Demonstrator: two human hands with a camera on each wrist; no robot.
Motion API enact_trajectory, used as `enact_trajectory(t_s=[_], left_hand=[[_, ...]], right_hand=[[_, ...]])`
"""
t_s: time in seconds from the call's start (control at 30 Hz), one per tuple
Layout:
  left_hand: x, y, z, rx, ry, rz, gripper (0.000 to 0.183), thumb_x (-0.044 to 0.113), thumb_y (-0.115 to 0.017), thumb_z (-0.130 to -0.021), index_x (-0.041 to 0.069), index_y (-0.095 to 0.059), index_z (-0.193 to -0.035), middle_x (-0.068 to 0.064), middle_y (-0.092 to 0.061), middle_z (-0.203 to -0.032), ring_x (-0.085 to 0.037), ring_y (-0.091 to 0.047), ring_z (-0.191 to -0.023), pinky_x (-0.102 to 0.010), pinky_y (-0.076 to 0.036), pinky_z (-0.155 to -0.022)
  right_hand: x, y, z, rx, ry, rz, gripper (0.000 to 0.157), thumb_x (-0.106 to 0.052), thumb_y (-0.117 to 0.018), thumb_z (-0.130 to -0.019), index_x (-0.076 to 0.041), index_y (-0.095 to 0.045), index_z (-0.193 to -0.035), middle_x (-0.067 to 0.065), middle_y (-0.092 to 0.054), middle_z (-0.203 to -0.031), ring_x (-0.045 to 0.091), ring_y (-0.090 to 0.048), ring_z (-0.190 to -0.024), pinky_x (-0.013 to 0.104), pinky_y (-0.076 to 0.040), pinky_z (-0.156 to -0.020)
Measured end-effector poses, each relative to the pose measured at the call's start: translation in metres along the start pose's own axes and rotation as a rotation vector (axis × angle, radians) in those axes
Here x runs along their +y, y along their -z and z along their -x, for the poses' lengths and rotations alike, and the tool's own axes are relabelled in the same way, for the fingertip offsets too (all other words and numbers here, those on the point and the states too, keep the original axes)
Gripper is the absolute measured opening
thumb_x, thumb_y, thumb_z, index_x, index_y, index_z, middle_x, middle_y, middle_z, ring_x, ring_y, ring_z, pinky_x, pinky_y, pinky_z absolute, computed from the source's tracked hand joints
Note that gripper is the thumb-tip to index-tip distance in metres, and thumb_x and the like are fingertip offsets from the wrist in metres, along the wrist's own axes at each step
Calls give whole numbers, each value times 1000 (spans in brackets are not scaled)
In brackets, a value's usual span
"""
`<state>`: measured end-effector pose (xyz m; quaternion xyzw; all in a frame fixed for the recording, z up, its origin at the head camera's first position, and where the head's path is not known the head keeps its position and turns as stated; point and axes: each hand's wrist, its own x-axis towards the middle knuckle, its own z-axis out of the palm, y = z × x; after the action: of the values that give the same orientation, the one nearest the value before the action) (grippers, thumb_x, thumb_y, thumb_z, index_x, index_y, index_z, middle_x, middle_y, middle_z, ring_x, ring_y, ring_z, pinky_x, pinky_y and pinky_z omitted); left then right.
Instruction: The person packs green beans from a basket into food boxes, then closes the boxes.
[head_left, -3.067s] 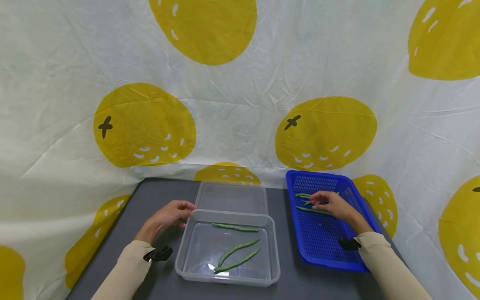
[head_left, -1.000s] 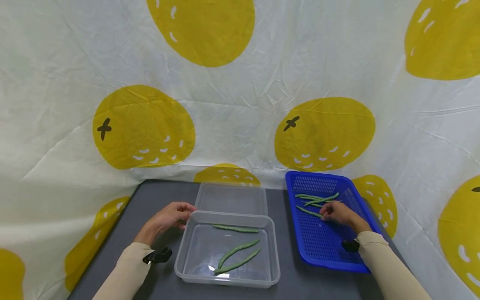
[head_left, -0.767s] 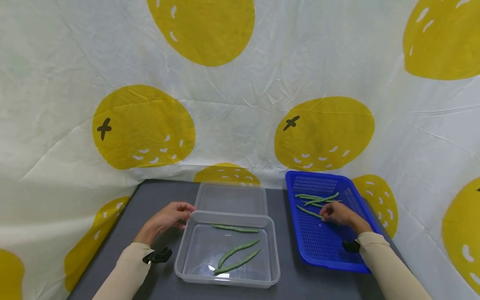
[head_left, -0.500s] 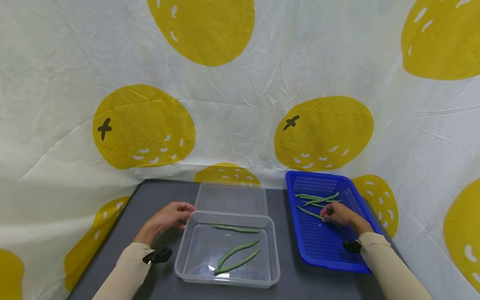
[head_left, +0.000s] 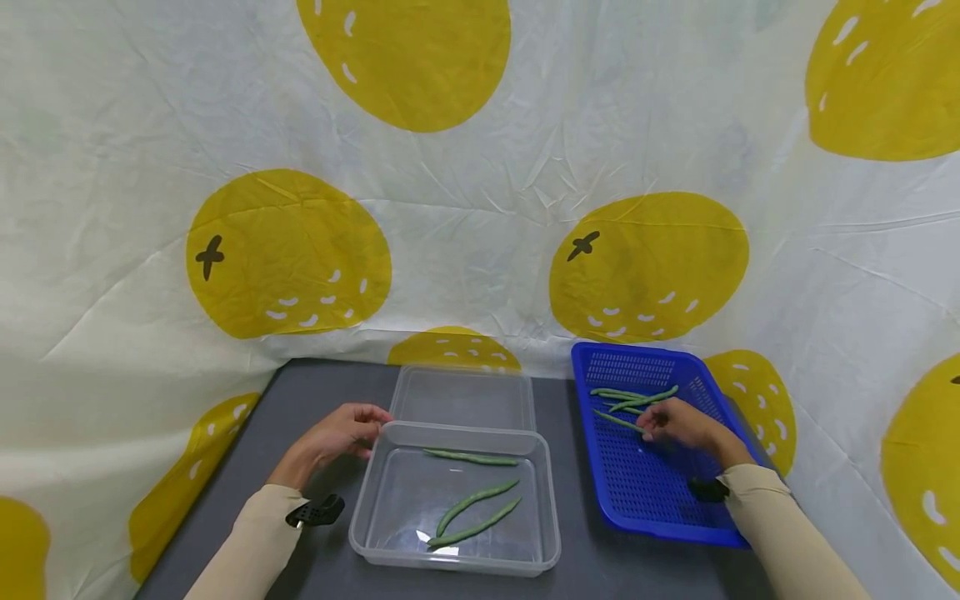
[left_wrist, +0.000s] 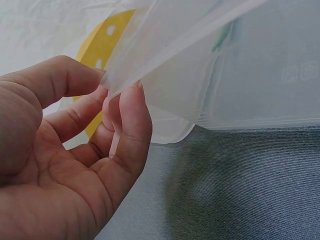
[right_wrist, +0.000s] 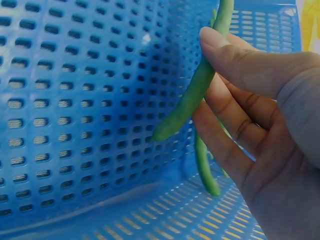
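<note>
Your right hand (head_left: 678, 423) was over the blue basket (head_left: 645, 500), pinching one bean (right_wrist: 187, 102) between thumb and fingers; its blunt end stuck out past your thumb, tilted downward in the wrist view. More beans (head_left: 660, 395) lay in the far part of that basket, some crossing (your fingers hid part of them, so I couldn't count them). Your left hand (head_left: 337, 432) gripped the clear box (head_left: 553, 500) at its far left corner, thumb and finger on either side of the rim. Inside that box lay three pods (head_left: 471, 457): one along the far side, two slanting nearer you, their left ends close together. A clear lid (head_left: 465, 396) lay flat just behind the box on the dark table (head_left: 577, 575), before a fruit-print cloth (head_left: 465, 208).
</note>
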<state>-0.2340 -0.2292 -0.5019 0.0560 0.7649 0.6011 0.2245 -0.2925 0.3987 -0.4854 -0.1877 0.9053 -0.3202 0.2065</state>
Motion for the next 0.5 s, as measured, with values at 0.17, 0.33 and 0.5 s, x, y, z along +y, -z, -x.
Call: enact_trajectory(t_s=[0.17,0.33,0.5], left_hand=[[1,-1,-1,14,12,-7,31,11,-57,-101,-4,-63,-127,-24,-66,-117,-25,-64,-93,-38,-59,-75],[2,0,-2,25,19,-11,31,11,-57,-102,-4,-62,-128,-25,-65,-117,-25,-64,-92,-38,-59,-75],[2,0,-1,19,14,-11,31,12,-57,-102,-5,-62,-128,-25,-65,-118,-25,-64,-93,-39,-59,-76]], right_hand=[[-2,4,0,9,37,-36,19,-3,-70,-93,7,-70,-110,17,-72,-103,25,-67,-89,32,-57,-77],[-4,6,1,17,59,-74,21,-3,-70,-93,9,-68,-111,21,-70,-104,25,-66,-88,30,-57,-75],[-8,7,4,27,64,-77,23,-4,-71,-93,10,-66,-110,18,-70,-101,23,-63,-86,28,-55,-73]])
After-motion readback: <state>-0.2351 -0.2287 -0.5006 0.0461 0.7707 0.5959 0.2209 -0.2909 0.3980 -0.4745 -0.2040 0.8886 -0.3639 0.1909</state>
